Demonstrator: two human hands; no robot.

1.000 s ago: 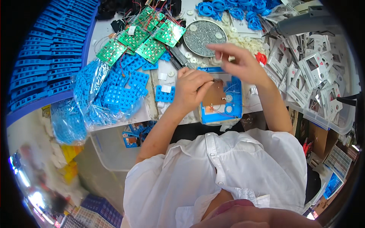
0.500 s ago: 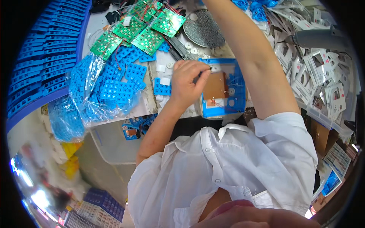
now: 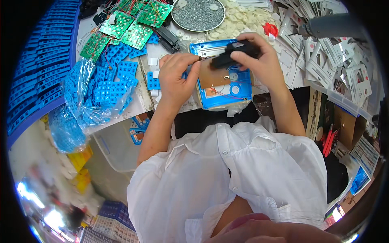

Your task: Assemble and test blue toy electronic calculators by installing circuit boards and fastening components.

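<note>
A blue plastic casing (image 3: 246,88) lies at the bench edge in front of me. Inside it are a brown circuit board (image 3: 214,79), a white round piece and thin red wires. Over the casing's left side, my left hand (image 3: 178,75) pinches a small dark part (image 3: 200,58) between thumb and fingertips; its kind is too small to tell. My right hand (image 3: 262,60) grips a black plastic part (image 3: 231,54) above the casing's upper right, partly blurred. The two held parts are close together, and I cannot tell whether they touch.
Green circuit boards (image 3: 137,34) with wires lie at the back left, beside bagged blue keypad pieces (image 3: 115,87). Behind the casing are a round dish of small metal bits (image 3: 198,16) and pale discs (image 3: 243,18). White panels (image 3: 336,65) fill a bin on the right, below a grey tool (image 3: 332,26).
My right hand, out of sight at the far side before, has come back over the casing with the black plastic part. My left hand keeps its pinch. The whole view has shifted slightly.
</note>
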